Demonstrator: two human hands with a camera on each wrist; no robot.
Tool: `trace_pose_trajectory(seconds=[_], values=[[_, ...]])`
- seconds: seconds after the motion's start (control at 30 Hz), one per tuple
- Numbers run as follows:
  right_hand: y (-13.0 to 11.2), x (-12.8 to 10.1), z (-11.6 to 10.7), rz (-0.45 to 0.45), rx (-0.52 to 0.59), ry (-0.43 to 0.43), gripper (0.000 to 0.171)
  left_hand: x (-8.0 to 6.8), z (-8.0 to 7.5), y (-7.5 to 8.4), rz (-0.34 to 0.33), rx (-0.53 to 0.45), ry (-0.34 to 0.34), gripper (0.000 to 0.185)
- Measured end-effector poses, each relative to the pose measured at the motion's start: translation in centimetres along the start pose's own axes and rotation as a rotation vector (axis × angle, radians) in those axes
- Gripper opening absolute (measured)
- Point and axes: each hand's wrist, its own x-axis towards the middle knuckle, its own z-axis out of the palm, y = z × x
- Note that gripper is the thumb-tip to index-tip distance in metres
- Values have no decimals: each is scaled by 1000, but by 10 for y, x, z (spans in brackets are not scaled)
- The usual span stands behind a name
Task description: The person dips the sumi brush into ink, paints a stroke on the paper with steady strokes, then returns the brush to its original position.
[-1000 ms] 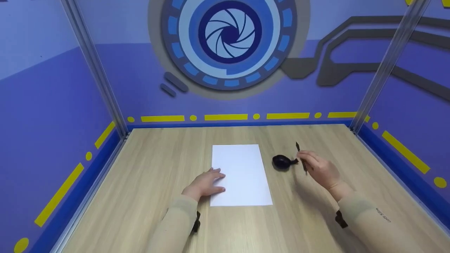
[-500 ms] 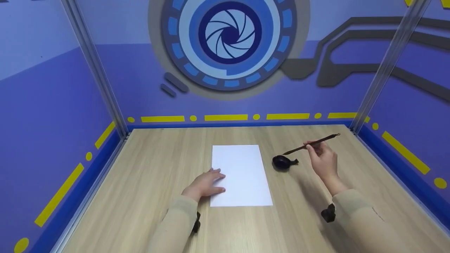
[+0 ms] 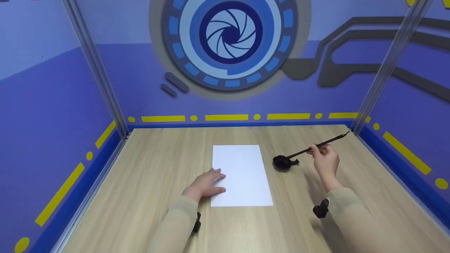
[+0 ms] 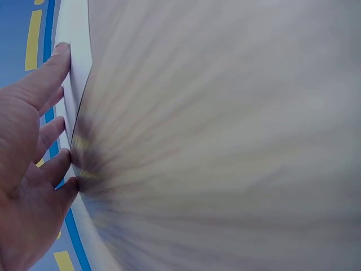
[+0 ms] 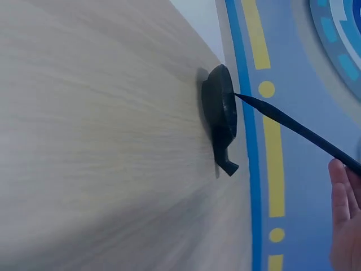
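My right hand [image 3: 326, 161] pinches a dark writing brush [image 3: 330, 140] by its shaft. The brush slants down to the left, its dark tip at the rim of a small black ink dish [image 3: 282, 163] with a short stubby handle. In the right wrist view the brush [image 5: 304, 132] meets the upper edge of the dish [image 5: 219, 107]; whether the tip touches ink cannot be seen. My left hand [image 3: 205, 184] rests with spread fingers on the left edge of a blank white sheet of paper [image 3: 242, 175]. Those fingers [image 4: 55, 68] lie extended on the paper in the left wrist view.
The wooden tabletop [image 3: 158, 158] carries the paper at the middle and the dish to its right. Blue printed panels [image 3: 225, 105] close off the back and both sides, with metal posts [image 3: 95, 66] at the corners. Dark devices are strapped to both wrists.
The right hand has turned the brush from near upright to a left-down slant. Its tip has come down to the dish. The left hand and paper stay put.
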Motion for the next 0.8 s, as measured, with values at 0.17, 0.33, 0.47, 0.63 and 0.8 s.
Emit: trace_pose_trajectory(seconds=[0.17, 0.33, 0.47, 0.63, 0.8], values=[[7, -1, 2, 58, -12, 1, 30, -1, -1, 1, -6, 0, -3, 55], [11, -1, 5, 92, 28, 8, 28, -2, -1, 3, -23, -12, -9, 55], [13, -1, 6, 110, 24, 12, 27, -2, -1, 2, -17, -5, -11, 55], [13, -2, 8, 137, -27, 4, 29, -1, -1, 1, 8, -3, -5, 55], [11, -2, 9, 123, -34, -3, 28, -1, 0, 0, 17, 10, 1, 55]])
